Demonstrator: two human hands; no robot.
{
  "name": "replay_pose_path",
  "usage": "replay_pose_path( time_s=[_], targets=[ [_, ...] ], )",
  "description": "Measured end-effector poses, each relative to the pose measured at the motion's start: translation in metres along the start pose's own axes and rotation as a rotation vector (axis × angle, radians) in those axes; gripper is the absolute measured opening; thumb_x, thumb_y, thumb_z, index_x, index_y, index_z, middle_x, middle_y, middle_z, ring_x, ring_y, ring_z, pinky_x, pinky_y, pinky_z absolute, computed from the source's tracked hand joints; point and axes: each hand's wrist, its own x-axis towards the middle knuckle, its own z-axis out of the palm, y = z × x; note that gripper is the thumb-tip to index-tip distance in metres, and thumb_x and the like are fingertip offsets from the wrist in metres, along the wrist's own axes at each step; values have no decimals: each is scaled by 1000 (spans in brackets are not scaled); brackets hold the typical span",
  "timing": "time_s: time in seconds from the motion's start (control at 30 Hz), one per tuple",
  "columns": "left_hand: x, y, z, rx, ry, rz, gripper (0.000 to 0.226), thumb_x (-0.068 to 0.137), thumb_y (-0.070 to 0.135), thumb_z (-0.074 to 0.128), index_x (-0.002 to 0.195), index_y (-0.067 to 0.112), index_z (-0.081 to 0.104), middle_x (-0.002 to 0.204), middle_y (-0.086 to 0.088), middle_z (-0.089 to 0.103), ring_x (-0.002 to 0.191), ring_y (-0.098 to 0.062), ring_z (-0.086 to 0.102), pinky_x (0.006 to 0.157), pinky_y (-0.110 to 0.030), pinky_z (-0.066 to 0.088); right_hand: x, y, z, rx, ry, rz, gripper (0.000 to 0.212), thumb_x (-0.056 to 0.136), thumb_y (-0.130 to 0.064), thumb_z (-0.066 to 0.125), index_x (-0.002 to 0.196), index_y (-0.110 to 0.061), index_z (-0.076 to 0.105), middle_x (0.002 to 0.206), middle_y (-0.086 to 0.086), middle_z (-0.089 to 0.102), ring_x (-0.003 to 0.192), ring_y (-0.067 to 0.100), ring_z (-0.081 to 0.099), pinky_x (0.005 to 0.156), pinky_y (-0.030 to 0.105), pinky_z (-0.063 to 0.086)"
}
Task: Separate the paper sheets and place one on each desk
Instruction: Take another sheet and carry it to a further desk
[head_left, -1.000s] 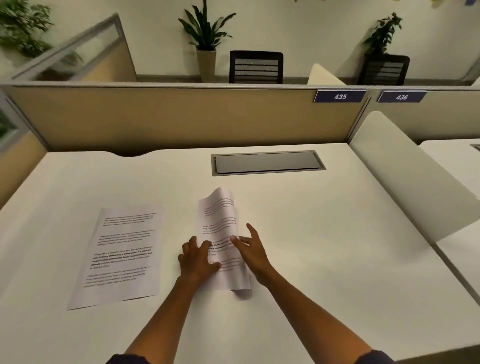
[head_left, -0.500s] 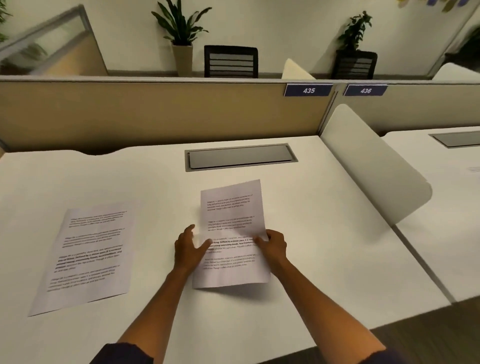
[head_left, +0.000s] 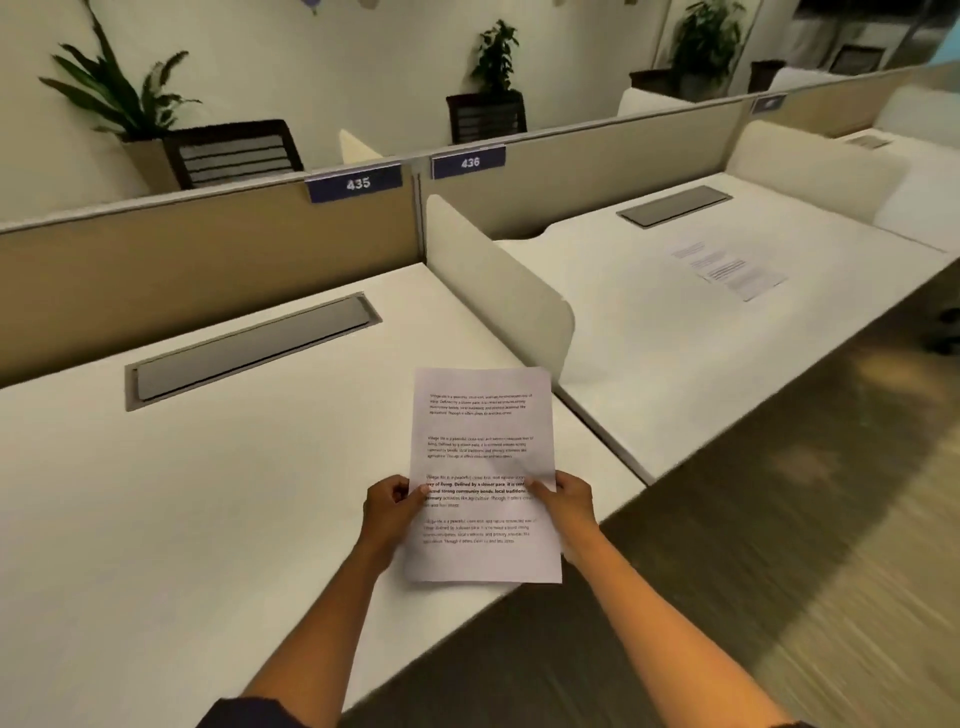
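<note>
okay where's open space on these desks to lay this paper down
Desk 435: bare between the grey hatch and the front edge. Desk 436: clear from the white divider to its sheet. Both hands, left and right, grip the paper.

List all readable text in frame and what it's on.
"435": blue tag on the partition behind the near desk.
"436": blue tag on the partition behind the next desk.
Held paper sheet in both hands: printed paragraphs, mostly too small; "of living. Defined by a slower pace" is roughly legible.
Sheet on the 436 desk: blurred, unreadable.
Third blue tag farther right: unreadable.
</note>
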Motion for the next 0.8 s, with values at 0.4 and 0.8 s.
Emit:
replay_pose_path(
  time_s=[0.4,0.8],
  targets=[
    [-20,107,332,131,-433,142,18,88,19,69,86,1,65,87,-6,73,79,-24,70,62,-26,54,6,-4,-319,263,429,2,12,86,-14,72,97,-10,68,98,12,75,82,26,75,71,40,62],
    [30,168,643,215,-828,222,19,91,19,65,84,1,67,89,-11,72,87,-29,68,75,-39,54,73,-7,-553,308,845,42,23,89,-7,68,105,9,66,108,24,72,90,27,67,89,50,55]
  ],
)
